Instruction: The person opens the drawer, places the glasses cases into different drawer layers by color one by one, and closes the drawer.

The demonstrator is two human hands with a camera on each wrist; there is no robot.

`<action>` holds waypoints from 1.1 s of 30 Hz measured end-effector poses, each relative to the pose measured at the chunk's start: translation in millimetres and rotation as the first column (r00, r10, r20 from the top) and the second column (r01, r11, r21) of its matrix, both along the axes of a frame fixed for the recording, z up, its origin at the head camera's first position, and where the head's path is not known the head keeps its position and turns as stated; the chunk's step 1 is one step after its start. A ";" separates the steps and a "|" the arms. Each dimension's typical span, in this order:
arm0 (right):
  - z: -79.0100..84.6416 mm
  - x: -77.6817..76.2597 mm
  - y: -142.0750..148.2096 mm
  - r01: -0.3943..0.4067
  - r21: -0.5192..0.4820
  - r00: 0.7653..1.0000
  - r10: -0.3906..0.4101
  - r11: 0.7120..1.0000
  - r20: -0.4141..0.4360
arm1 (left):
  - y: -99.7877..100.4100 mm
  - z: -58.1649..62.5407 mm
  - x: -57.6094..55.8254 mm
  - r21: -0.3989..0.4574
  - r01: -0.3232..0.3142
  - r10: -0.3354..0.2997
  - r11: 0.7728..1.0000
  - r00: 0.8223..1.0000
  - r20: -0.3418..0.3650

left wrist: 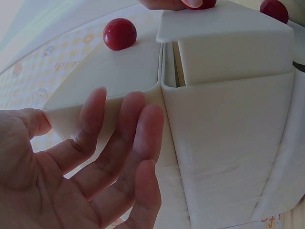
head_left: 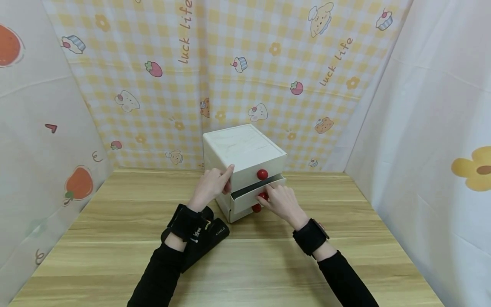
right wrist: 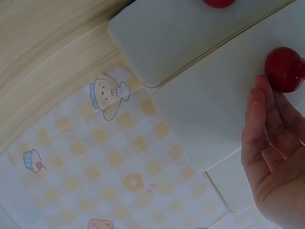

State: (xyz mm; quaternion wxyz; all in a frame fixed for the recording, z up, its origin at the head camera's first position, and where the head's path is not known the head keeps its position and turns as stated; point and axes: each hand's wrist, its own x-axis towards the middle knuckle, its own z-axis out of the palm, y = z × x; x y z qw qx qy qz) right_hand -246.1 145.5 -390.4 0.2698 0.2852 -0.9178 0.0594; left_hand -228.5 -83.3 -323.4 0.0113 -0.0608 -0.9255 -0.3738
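Note:
A small white cabinet with drawers and round red knobs stands on the table. Its middle drawer is pulled partly out, leaving a dark gap above its front. My right hand pinches that drawer's red knob between thumb and fingers. My left hand lies against the cabinet's left side near the upper front corner. In the left wrist view its fingers are only slightly bent and touch the side panel. The top drawer's knob and the bottom knob are free of both hands.
Partly under my left wrist lies a black object with small white lettering, just in front of the cabinet. A yellow checked curtain hangs behind the wooden table. White patterned curtains stand at both sides.

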 end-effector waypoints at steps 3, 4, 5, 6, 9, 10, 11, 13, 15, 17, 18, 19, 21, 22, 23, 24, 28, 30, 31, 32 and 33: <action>-0.7 -1.6 -1.2 -0.002 0.002 1.000 0.002 1.000 -0.013 | -0.3 -0.2 0.2 0.001 0.000 0.000 1.000 1.000 0.000; -1.2 -2.5 -1.7 -0.002 0.003 1.000 0.002 1.000 -0.018 | -0.2 -0.3 0.3 0.001 -0.001 0.001 1.000 1.000 0.000; -1.5 -3.2 -2.3 -0.002 0.002 1.000 0.002 1.000 -0.024 | -0.4 -0.4 0.2 0.002 0.000 0.000 1.000 1.000 0.000; -2.1 -4.1 -2.8 -0.003 0.002 1.000 0.003 1.000 -0.028 | -0.5 -0.5 0.2 0.003 0.000 0.000 1.000 1.000 -0.001; -3.7 -6.7 -4.1 -0.005 0.001 0.999 0.005 1.000 -0.050 | -0.4 -1.0 -0.1 0.006 0.001 -0.001 1.000 1.000 -0.006; -4.3 -7.4 -4.5 -0.005 0.000 0.998 0.005 1.000 -0.058 | -0.5 -1.0 -0.2 0.007 0.001 -0.001 1.000 1.000 -0.007; -4.5 -8.0 -4.8 -0.006 0.001 0.998 0.006 1.000 -0.064 | -0.5 -1.1 -0.2 0.008 0.002 -0.002 1.000 1.000 -0.007; -4.8 -8.7 -5.3 -0.005 0.004 0.998 0.005 1.000 -0.069 | -0.4 -1.3 -0.2 0.010 0.001 -0.001 1.000 1.000 -0.005; -4.9 -9.4 -5.8 -0.001 0.010 0.998 0.002 1.000 -0.067 | -0.5 -1.3 -0.3 0.012 0.001 -0.001 1.000 1.000 -0.006; -4.1 -9.5 -6.4 0.001 0.013 0.998 0.000 1.000 -0.058 | -0.6 -1.3 -0.2 0.015 0.003 -0.003 1.000 1.000 -0.006; -4.0 -9.8 -6.7 0.003 0.015 0.999 -0.002 1.000 -0.054 | -0.6 -1.3 -0.2 0.016 0.003 -0.003 1.000 1.000 -0.008; -3.8 -10.0 -6.9 0.005 0.018 0.999 -0.004 1.000 -0.050 | -0.5 -1.3 -0.1 0.015 0.003 -0.003 1.000 1.000 -0.008; -3.3 -10.2 -7.4 0.008 0.020 0.999 -0.007 1.000 -0.042 | -0.3 -1.3 0.0 0.015 0.004 -0.004 1.000 1.000 -0.009; -3.1 -10.3 -7.6 0.009 0.020 0.999 -0.008 1.000 -0.040 | -0.2 -1.2 0.0 0.015 0.005 -0.004 1.000 1.000 -0.009; -2.9 -10.5 -7.7 0.009 0.020 0.999 -0.009 1.000 -0.037 | 0.0 -1.2 0.0 0.014 0.003 -0.003 1.000 1.000 -0.009; -2.7 -10.6 -7.9 0.010 0.022 0.999 -0.009 1.000 -0.036 | 0.1 -1.3 0.0 0.012 0.002 -0.002 1.000 1.000 -0.009; -2.4 -11.6 -8.2 0.009 0.018 0.999 -0.009 1.000 -0.040 | 0.6 -1.3 -0.2 0.014 -0.001 0.001 1.000 1.000 -0.014; -2.6 -12.6 -8.4 0.006 0.017 0.999 -0.005 1.000 -0.047 | 1.0 -1.4 -0.4 0.021 -0.004 0.004 1.000 1.000 -0.016; -2.8 -13.0 -8.3 0.004 0.016 0.999 -0.003 1.000 -0.049 | 0.9 -1.6 -0.4 0.024 -0.005 0.005 1.000 1.000 -0.016; -3.0 -13.5 -8.4 0.000 0.014 0.999 0.000 1.000 -0.053 | 0.8 -1.6 -0.5 0.027 -0.003 0.004 1.000 1.000 -0.016; -3.2 -14.0 -8.4 -0.002 0.014 0.998 0.003 1.000 -0.056 | 0.6 -1.7 -0.6 0.027 -0.003 0.003 1.000 1.000 -0.016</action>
